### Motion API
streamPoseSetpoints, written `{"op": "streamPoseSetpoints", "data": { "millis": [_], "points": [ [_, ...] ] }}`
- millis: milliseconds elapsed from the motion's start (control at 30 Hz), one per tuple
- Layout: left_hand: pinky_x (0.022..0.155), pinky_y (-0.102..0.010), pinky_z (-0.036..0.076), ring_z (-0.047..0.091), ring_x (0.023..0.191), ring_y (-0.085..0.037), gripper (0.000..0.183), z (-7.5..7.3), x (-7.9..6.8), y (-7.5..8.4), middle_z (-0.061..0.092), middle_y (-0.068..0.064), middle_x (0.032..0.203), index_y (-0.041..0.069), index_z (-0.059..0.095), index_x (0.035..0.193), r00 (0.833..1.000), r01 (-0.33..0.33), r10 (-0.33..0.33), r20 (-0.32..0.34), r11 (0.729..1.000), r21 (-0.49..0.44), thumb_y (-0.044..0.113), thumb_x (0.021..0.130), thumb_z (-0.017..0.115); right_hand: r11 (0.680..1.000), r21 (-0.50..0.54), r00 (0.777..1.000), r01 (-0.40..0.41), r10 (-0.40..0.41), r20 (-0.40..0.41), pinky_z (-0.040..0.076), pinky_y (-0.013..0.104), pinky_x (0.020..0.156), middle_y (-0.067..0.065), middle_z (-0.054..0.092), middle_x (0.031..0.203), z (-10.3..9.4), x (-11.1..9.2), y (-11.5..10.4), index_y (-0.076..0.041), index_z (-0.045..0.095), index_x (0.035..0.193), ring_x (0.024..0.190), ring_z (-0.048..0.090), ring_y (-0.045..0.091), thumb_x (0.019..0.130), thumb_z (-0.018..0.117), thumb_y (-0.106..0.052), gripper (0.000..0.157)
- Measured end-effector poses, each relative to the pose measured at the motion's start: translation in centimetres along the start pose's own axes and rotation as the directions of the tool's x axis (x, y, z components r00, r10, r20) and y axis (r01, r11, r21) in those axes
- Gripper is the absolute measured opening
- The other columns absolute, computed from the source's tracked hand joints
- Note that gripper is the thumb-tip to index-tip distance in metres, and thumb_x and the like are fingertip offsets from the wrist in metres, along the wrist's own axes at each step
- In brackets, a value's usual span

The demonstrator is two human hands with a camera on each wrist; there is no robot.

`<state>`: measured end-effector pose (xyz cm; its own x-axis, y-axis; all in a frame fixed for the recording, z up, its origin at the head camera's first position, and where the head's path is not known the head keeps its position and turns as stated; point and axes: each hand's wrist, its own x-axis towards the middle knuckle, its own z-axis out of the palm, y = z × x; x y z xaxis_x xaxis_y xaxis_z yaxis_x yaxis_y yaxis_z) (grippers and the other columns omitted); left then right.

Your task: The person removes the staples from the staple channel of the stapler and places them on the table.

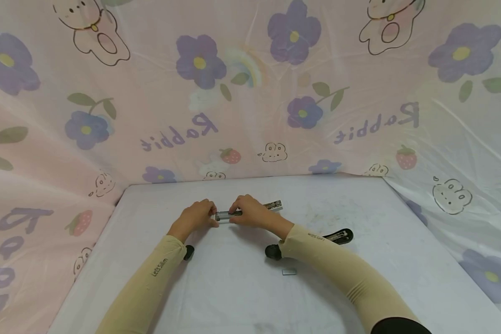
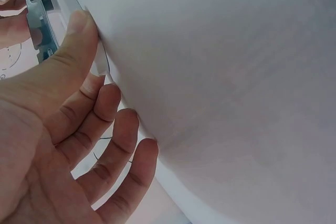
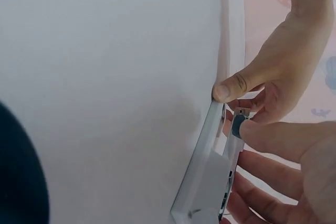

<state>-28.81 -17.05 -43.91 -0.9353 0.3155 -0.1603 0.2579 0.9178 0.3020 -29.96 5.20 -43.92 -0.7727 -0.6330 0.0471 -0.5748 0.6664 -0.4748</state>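
A stapler [image 1: 274, 205] with a pale base [image 3: 207, 177] and a metal staple channel [image 2: 41, 27] lies across the far middle of the table, its channel raised from the base at an angle. My left hand [image 1: 198, 215] pinches the base's left end between thumb and index finger, the other fingers loosely bent below. Further right along the stapler, my right hand [image 1: 250, 212] holds the channel. Its thumb [image 3: 268, 137] presses a dark piece near the channel's end, and the fingers lie behind. The right hand covers the stapler's middle in the head view.
A long black part with metal inside [image 1: 340, 236] lies behind the right sleeve, partly hidden. A short strip of staples [image 1: 289, 272] lies on the white table [image 1: 229, 287] nearer me. Patterned curtains [image 1: 242, 106] stand at the back and sides.
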Motion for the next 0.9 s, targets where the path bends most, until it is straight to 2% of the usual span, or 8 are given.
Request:
{"op": "streamPoseSetpoints", "data": {
  "millis": [267, 400, 700, 900],
  "points": [
    [0.082, -0.043, 0.051, 0.054, 0.09, -0.022, 0.036, 0.1, -0.1, -0.1, 0.058, -0.003, 0.101, 0.008, 0.066, 0.111, 1.0, -0.004, 0.004, 0.003, 1.0, 0.003, 0.028, 0.091, 0.089, 0.998, 0.064, 1.0, 0.015, -0.016, 0.009, 0.051, 0.042, 0.1, 0.011, 0.074, 0.12, 0.2, 0.2, -0.3, -0.004, 0.08, 0.118, 0.116, 0.064, 0.028, 0.095, 0.082, -0.016, 0.026],
    [0.082, -0.043, 0.051, 0.054, 0.09, -0.022, 0.037, 0.0, -0.1, 0.0, 0.058, -0.003, 0.101, 0.007, 0.067, 0.112, 1.0, -0.009, 0.009, 0.001, 1.0, 0.002, 0.029, 0.091, 0.089, 0.996, 0.093, 1.0, -0.002, 0.001, 0.015, 0.051, 0.043, 0.101, 0.012, 0.074, 0.122, 0.1, 0.3, -0.3, -0.004, 0.08, 0.118, 0.117, 0.065, 0.028, 0.096, 0.082, -0.015, 0.025],
    [0.085, -0.045, 0.052, 0.056, 0.094, -0.023, 0.039, -0.1, -0.2, -0.3, 0.059, -0.004, 0.103, 0.007, 0.067, 0.115, 1.0, 0.005, -0.005, 0.01, 1.0, 0.003, 0.029, 0.091, 0.089, 0.972, 0.229, 0.998, -0.056, 0.05, 0.03, 0.052, 0.045, 0.102, 0.007, 0.076, 0.124, 0.2, 0.9, -0.3, -0.01, 0.083, 0.114, 0.118, 0.064, 0.027, 0.096, 0.082, -0.015, 0.018],
    [0.083, -0.043, 0.051, 0.056, 0.092, -0.022, 0.036, 0.0, -0.2, -0.3, 0.06, -0.004, 0.102, 0.008, 0.067, 0.112, 1.0, -0.01, 0.01, -0.004, 1.0, -0.008, 0.029, 0.092, 0.088, 0.976, 0.192, 0.995, -0.101, 0.099, 0.02, 0.052, 0.042, 0.098, 0.006, 0.074, 0.117, 0.5, 1.0, -0.6, -0.01, 0.083, 0.11, 0.112, 0.063, 0.024, 0.096, 0.083, -0.016, 0.015]
  ]
}}
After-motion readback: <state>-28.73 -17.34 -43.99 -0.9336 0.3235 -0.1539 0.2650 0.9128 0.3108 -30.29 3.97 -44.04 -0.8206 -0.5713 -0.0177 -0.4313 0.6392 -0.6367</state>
